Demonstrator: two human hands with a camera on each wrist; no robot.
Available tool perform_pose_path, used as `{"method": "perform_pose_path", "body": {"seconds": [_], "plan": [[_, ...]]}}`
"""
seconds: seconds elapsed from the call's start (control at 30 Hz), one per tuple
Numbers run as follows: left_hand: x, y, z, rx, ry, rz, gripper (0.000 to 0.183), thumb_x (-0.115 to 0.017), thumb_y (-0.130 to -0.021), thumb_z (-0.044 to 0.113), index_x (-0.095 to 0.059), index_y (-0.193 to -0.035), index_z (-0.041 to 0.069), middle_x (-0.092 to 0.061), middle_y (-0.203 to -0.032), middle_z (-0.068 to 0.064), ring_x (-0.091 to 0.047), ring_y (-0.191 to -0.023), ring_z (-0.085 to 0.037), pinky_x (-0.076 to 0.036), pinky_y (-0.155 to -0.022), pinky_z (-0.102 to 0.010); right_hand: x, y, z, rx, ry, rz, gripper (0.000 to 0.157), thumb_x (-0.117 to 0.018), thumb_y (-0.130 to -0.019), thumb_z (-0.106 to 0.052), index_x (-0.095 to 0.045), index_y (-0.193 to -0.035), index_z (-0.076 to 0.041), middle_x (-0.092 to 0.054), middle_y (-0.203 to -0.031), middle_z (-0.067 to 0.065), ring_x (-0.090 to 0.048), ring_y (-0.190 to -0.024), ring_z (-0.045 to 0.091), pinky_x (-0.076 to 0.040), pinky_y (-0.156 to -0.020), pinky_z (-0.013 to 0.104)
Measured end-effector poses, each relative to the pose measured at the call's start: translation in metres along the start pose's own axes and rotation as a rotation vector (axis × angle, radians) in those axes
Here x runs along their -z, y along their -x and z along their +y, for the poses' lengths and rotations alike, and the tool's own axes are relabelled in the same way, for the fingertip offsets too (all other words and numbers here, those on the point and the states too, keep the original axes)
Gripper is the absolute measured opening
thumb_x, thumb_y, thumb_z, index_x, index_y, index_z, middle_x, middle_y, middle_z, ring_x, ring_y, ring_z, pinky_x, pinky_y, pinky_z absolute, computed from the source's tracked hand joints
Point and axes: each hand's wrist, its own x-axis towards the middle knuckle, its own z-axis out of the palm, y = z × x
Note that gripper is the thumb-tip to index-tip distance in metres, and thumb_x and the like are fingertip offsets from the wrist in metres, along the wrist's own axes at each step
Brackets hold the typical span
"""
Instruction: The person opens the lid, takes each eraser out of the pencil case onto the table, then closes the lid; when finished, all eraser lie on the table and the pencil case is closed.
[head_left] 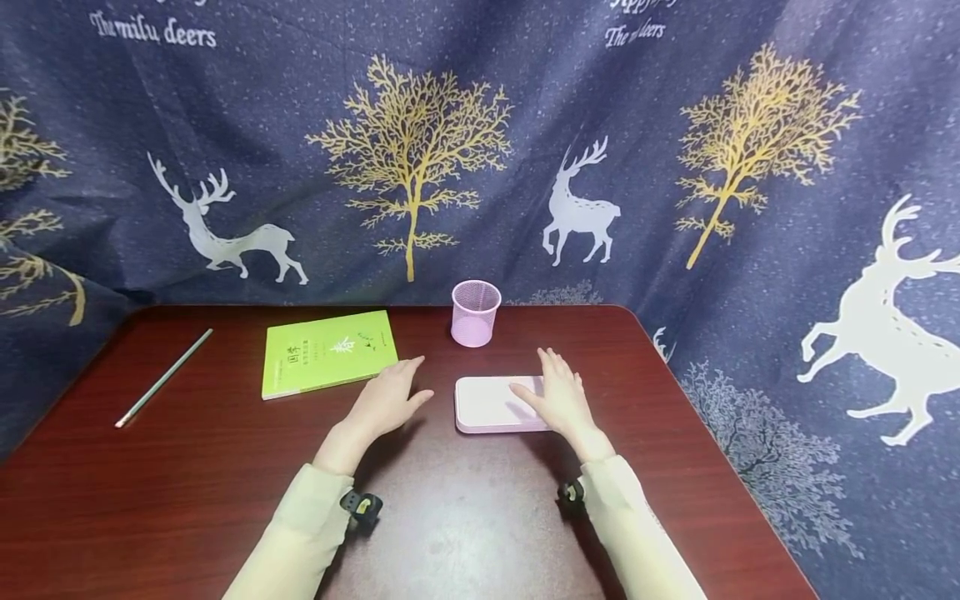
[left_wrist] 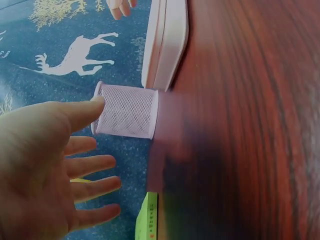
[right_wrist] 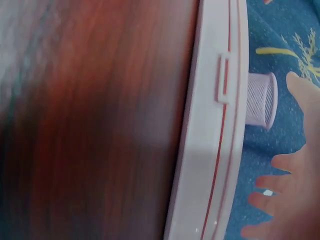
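A pale pink pencil case [head_left: 487, 406] lies closed on the table; in the right wrist view its long side shows a small clasp [right_wrist: 222, 79]. My right hand [head_left: 561, 402] is over the right end of the case, fingers spread and holding nothing. To the left of the case is my left hand [head_left: 386, 398], its fingers extended and the thumb pointing toward the case. It is closest to the lower right corner of a green book [head_left: 330, 354]. Behind the case stands a pink mesh pen holder [head_left: 476, 315], with nothing showing inside.
A pale green pencil [head_left: 165, 377] lies slanted at the far left of the dark red wooden table [head_left: 187, 492]. Directly behind the table's back edge hangs a blue cloth [head_left: 450, 167] printed with deer and trees, which also runs along the right side.
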Motion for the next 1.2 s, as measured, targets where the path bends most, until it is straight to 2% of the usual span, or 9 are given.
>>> {"method": "perform_pose_path", "body": {"seconds": [0.2, 0.37, 0.5, 0.67, 0.9, 1.07, 1.2], "plan": [[-0.004, -0.002, 0.002, -0.006, 0.145, -0.029, 0.07, -0.067, -0.091, 0.032, -0.039, -0.145, -0.004, -0.047, -0.146, -0.024, -0.044, -0.135, -0.039, -0.037, -0.111, -0.051, 0.008, -0.002, 0.018, 0.003, -0.167, -0.061, 0.088, -0.068, -0.088, -0.039, -0.025, -0.15, 0.006, -0.027, -0.156, 0.027, -0.025, -0.145, 0.042, -0.021, -0.118, 0.059], [-0.01, -0.004, 0.001, -0.002, 0.27, -0.115, 0.079, -0.07, -0.089, 0.034, -0.034, -0.147, -0.005, -0.04, -0.149, -0.025, -0.038, -0.14, -0.038, -0.032, -0.115, -0.051, 0.013, 0.0, 0.038, -0.025, -0.291, -0.145, 0.092, -0.07, -0.088, -0.036, -0.018, -0.153, 0.004, -0.022, -0.158, 0.025, -0.021, -0.147, 0.04, -0.02, -0.119, 0.056], [-0.019, -0.006, 0.0, -0.019, 0.319, -0.184, 0.091, -0.076, -0.083, 0.038, -0.03, -0.148, -0.007, -0.037, -0.152, -0.026, -0.035, -0.142, -0.039, -0.031, -0.116, -0.051, 0.017, 0.005, 0.049, -0.054, -0.355, -0.196, 0.094, -0.072, -0.086, -0.034, -0.018, -0.154, 0.001, -0.022, -0.159, 0.023, -0.022, -0.147, 0.039, -0.021, -0.119, 0.056], [-0.029, -0.009, 0.004, -0.059, 0.387, -0.225, 0.106, -0.084, -0.074, 0.037, -0.026, -0.15, -0.007, -0.032, -0.155, -0.024, -0.032, -0.144, -0.037, -0.029, -0.118, -0.049, 0.02, 0.011, 0.062, -0.058, -0.435, -0.226, 0.094, -0.074, -0.085, -0.031, -0.017, -0.154, 0.001, -0.022, -0.159, 0.024, -0.023, -0.147, 0.04, -0.022, -0.119, 0.054], [-0.038, -0.015, 0.011, -0.059, 0.475, -0.21, 0.11, -0.09, -0.067, 0.029, -0.026, -0.15, -0.006, -0.036, -0.153, -0.023, -0.034, -0.143, -0.035, -0.029, -0.117, -0.049, 0.02, 0.016, 0.078, -0.011, -0.636, -0.293, 0.098, -0.077, -0.082, -0.017, -0.013, -0.153, 0.005, -0.017, -0.159, 0.028, -0.016, -0.147, 0.044, -0.017, -0.119, 0.055], [-0.045, -0.017, 0.017, -0.054, 0.501, -0.2, 0.11, -0.091, -0.065, 0.026, -0.028, -0.15, -0.006, -0.036, -0.153, -0.023, -0.033, -0.143, -0.036, -0.029, -0.118, -0.048, 0.018, 0.019, 0.086, 0.001, -0.698, -0.331, 0.103, -0.08, -0.079, -0.013, -0.011, -0.154, 0.004, -0.013, -0.16, 0.026, -0.012, -0.148, 0.044, -0.014, -0.118, 0.056], [-0.05, -0.017, 0.019, -0.053, 0.509, -0.185, 0.109, -0.091, -0.065, 0.024, -0.029, -0.148, -0.008, -0.037, -0.151, -0.026, -0.034, -0.142, -0.037, -0.029, -0.117, -0.048, 0.015, 0.021, 0.09, 0.004, -0.728, -0.357, 0.106, -0.081, -0.077, -0.01, -0.009, -0.154, 0.004, -0.01, -0.161, 0.025, -0.008, -0.149, 0.043, -0.015, -0.118, 0.05]]}}
